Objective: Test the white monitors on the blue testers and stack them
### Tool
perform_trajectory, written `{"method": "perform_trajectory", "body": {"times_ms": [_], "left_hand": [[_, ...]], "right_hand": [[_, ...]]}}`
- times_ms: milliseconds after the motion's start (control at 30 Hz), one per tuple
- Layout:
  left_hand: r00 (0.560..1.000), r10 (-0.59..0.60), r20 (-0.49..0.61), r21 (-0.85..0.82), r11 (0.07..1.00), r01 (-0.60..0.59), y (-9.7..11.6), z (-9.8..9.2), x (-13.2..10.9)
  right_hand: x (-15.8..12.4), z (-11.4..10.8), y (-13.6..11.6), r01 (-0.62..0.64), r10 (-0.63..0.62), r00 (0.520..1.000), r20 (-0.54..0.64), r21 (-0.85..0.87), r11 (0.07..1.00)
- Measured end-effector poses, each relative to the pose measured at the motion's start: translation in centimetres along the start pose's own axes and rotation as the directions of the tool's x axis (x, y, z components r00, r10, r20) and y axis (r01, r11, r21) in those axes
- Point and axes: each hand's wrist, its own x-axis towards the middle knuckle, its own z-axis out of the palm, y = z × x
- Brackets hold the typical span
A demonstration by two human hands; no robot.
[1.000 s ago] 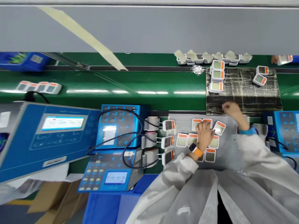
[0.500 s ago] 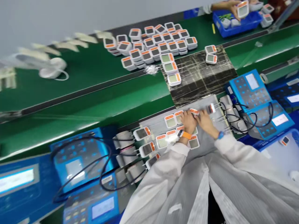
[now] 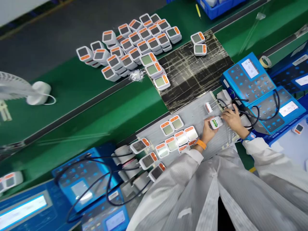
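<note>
My left hand (image 3: 208,132), with an orange watch band at the wrist, grips a small white digital display device (image 3: 216,122). Its back faces up, and green batteries show in the uncovered battery compartment. At the device's right end, my right hand (image 3: 233,120) has its fingers closed beside the test leads; what they pinch is hidden. Another white device (image 3: 208,108) stands on edge just above, against thin metal prongs. To the left of my hands, several devices with orange buttons (image 3: 171,144) lie screen up on the grey work mat (image 3: 154,128).
Blue test instruments (image 3: 249,80) with black cables stand at right; others (image 3: 84,179) stand at lower left beside devices on leads (image 3: 148,160). Stacked devices (image 3: 134,48) fill the green bench's far side. A white fan (image 3: 38,93) is at left, a blue bin (image 3: 216,11) at top.
Both hands have moved right, from the rows of devices to the leads. My left hand now holds a device with its battery side up. The view has shifted, and the other person's hands are out of sight.
</note>
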Motion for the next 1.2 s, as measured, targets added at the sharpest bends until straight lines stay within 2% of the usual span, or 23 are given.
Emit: {"method": "perform_trajectory", "body": {"times_ms": [167, 300, 400, 700, 800, 1033, 1200], "left_hand": [[0.995, 0.080, -0.059, -0.028, 0.996, -0.082, -1.7, 0.2, -0.4], [0.979, 0.148, -0.143, -0.185, 0.967, -0.173, -2.7, 0.8, -0.3], [0.970, 0.176, -0.169, -0.247, 0.945, -0.214, -3.0, 1.0, -0.2], [0.968, 0.182, -0.171, -0.131, 0.970, -0.206, -2.2, 1.8, -0.1], [0.967, 0.187, -0.173, -0.097, 0.974, -0.206, -2.1, 2.1, -0.1], [0.962, 0.205, -0.179, -0.079, 0.972, -0.222, -1.9, 1.8, -0.1], [0.962, 0.202, -0.181, -0.062, 0.974, -0.217, -1.7, 1.8, -0.1]], "right_hand": [[0.5, 0.2, -0.6, 0.050, -0.049, 0.999, 0.007, -0.032, 0.998], [0.6, 0.5, 0.0, 0.141, -0.148, 0.988, -0.047, -0.127, 0.982], [0.5, 0.5, 0.1, 0.160, -0.172, 0.983, -0.067, -0.159, 0.974], [0.7, -0.1, -0.9, 0.135, -0.140, 0.990, -0.019, -0.164, 0.977], [0.9, -0.4, -0.6, 0.170, -0.171, 0.985, 0.006, -0.163, 0.972], [-0.4, -1.0, 1.2, 0.303, -0.303, 0.953, -0.015, 0.009, 0.953], [-0.7, -0.9, 1.3, 0.316, -0.316, 0.949, 0.012, -0.023, 0.949]]}}
